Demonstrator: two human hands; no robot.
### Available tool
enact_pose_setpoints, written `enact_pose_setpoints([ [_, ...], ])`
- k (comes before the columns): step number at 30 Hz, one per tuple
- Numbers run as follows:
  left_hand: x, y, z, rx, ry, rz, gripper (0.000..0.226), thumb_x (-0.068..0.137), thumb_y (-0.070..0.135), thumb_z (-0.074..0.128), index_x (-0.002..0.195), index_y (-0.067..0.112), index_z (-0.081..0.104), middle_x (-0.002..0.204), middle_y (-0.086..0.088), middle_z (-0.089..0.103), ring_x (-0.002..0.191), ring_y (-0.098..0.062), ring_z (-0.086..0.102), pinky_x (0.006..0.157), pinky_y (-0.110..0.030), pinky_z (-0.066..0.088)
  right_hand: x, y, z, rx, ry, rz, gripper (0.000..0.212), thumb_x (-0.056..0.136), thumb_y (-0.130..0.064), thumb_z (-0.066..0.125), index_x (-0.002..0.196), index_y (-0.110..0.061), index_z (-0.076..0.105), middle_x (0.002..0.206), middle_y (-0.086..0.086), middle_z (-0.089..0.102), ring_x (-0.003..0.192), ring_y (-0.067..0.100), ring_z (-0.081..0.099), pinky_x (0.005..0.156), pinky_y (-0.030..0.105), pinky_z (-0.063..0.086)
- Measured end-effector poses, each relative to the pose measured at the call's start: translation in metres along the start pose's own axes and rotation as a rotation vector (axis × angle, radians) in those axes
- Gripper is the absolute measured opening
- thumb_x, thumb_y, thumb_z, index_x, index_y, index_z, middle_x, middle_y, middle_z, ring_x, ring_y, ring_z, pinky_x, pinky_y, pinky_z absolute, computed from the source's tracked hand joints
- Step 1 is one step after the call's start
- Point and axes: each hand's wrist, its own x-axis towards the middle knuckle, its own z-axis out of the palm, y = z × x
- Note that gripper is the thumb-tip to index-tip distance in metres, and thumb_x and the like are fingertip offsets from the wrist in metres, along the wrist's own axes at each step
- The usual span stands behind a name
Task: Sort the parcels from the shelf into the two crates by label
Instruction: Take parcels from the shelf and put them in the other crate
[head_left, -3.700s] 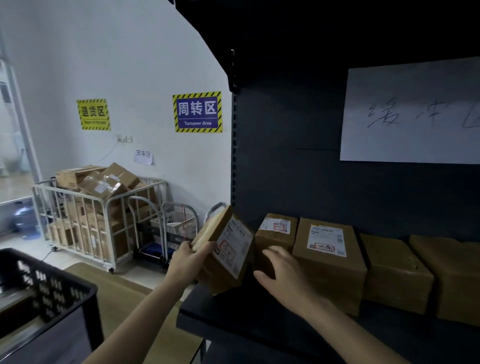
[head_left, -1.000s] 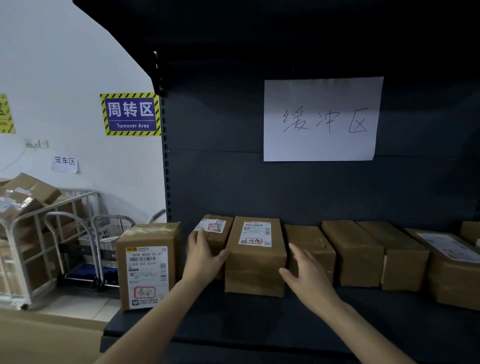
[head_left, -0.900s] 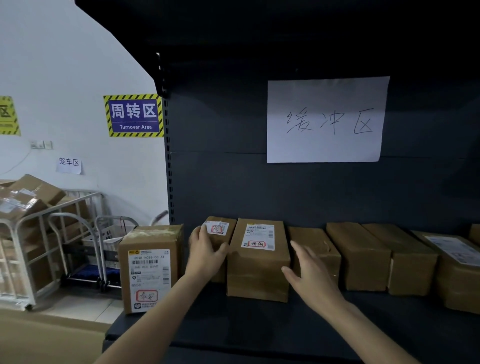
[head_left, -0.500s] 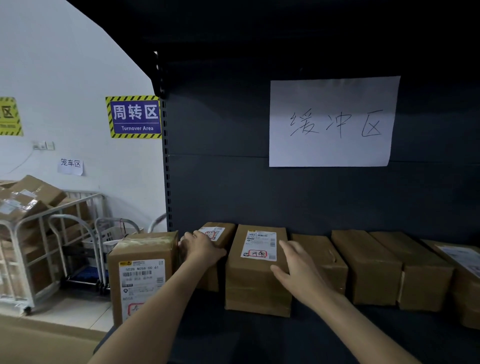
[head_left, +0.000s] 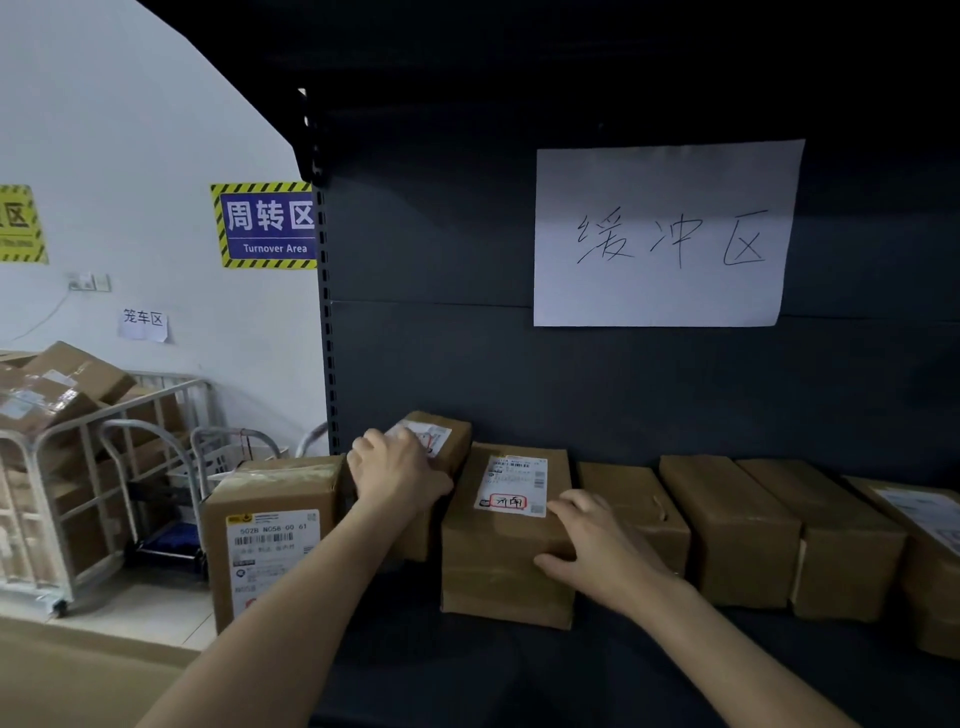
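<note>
A white wall (head_left: 130, 130) carries a blue sign (head_left: 267, 226) above a cage trolley (head_left: 78, 457) heaped with cartons; right of it stands the dark shelf (head_left: 467, 670), a handwritten paper sheet (head_left: 665, 234) on its back. At the shelf's left end an upright parcel (head_left: 270, 545) shows its label frontward. The left hand (head_left: 400, 478) lies over the small parcel (head_left: 447, 434), fingers curled at its left edge. Beside it the brown middle parcel (head_left: 498, 571) bears a white label with a red-ringed mark; the right hand (head_left: 597, 545) grips its right corner, fingers on top, thumb in front. Plain parcels (head_left: 727, 525) line up rightward. A second ago both hands were spread open, the right clear of the parcel.
</note>
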Motion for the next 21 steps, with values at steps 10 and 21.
enact_pose_setpoints([
  [10, -0.064, -0.020, -0.055, -0.034, 0.203, 0.274, 0.081, 0.070, 0.052, 0.065, 0.135, 0.018, 0.029, 0.137, -0.013, 0.029, 0.128, -0.033, 0.028, 0.105, -0.041, 0.028, -0.003, 0.001, -0.001, -0.040, -0.018, -0.014, 0.061, 0.090, -0.042, 0.054, 0.142, -0.020, 0.032, 0.141, 0.000, 0.035, 0.132, 0.015, 0.030, 0.106, 0.028, 0.035],
  [21, -0.139, -0.086, -0.049, -0.139, 0.102, 0.508, 0.098, 0.055, 0.071, 0.043, 0.142, 0.033, 0.020, 0.144, 0.004, 0.014, 0.132, -0.017, 0.011, 0.111, -0.037, 0.022, -0.025, -0.009, -0.003, 0.095, 0.089, -0.080, 0.064, 0.087, -0.036, 0.061, 0.141, -0.016, 0.035, 0.140, -0.001, 0.038, 0.129, 0.014, 0.036, 0.104, 0.028, 0.038],
])
